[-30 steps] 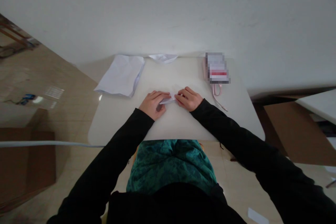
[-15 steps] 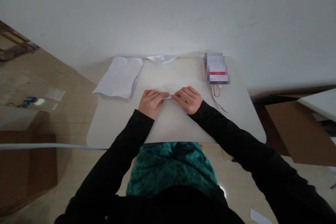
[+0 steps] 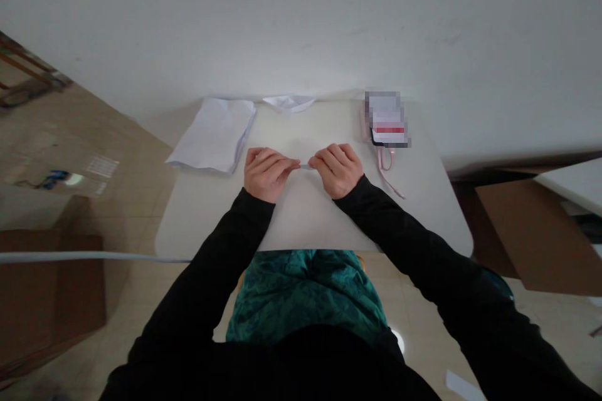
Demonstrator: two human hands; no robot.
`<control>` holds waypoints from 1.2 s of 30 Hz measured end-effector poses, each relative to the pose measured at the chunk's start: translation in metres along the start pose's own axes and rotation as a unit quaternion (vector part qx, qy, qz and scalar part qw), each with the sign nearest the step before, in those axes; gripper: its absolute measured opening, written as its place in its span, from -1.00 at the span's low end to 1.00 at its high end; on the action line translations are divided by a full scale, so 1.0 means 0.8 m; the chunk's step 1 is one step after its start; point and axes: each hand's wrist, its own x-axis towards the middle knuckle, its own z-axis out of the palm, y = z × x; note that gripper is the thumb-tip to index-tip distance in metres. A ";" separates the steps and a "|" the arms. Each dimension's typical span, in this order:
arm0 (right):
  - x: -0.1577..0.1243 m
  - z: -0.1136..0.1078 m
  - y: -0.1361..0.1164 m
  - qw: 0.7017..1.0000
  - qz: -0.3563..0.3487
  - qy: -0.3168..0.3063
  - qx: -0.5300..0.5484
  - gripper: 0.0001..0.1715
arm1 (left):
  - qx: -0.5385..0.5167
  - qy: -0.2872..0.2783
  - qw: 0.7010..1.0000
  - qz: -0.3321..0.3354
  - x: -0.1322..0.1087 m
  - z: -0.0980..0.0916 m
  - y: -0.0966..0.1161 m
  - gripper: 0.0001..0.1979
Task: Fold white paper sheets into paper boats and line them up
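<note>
A thin strip of white paper [image 3: 305, 166] stretches between my two hands above the middle of the white table [image 3: 310, 219]. My left hand [image 3: 269, 173] pinches its left end between thumb and fingers. On the other side, my right hand [image 3: 337, 169] is closed on the right end. Most of the strip is hidden by my fingers. A stack of white sheets [image 3: 214, 133] lies to the left of my left hand, and a folded white paper [image 3: 289, 103] rests at the back edge against the wall.
At the back right lies a phone [image 3: 388, 119], partly pixelated, on something pink, with a pink cable [image 3: 390, 182] trailing forward. A white wall [image 3: 301, 25] rises behind the table. Cardboard boxes stand at the left [image 3: 51, 301] and right [image 3: 540, 232].
My hands have moved slightly apart and up in the view, my left hand a little leftward. The fingertips that nearly met now show a small gap with the strip across it.
</note>
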 end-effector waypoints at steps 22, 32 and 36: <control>-0.005 -0.004 0.008 0.882 0.344 0.026 0.320 -0.82 | -0.337 0.050 0.900 -0.273 0.051 0.062 0.024 -0.77; -0.011 0.018 0.005 0.716 0.481 -0.024 0.505 -0.69 | -0.386 0.081 0.852 -0.344 0.054 0.060 0.028 -0.76; -0.010 0.015 0.008 0.689 0.487 -0.048 0.535 -0.66 | -0.415 0.079 0.823 -0.381 0.054 0.064 0.023 -0.74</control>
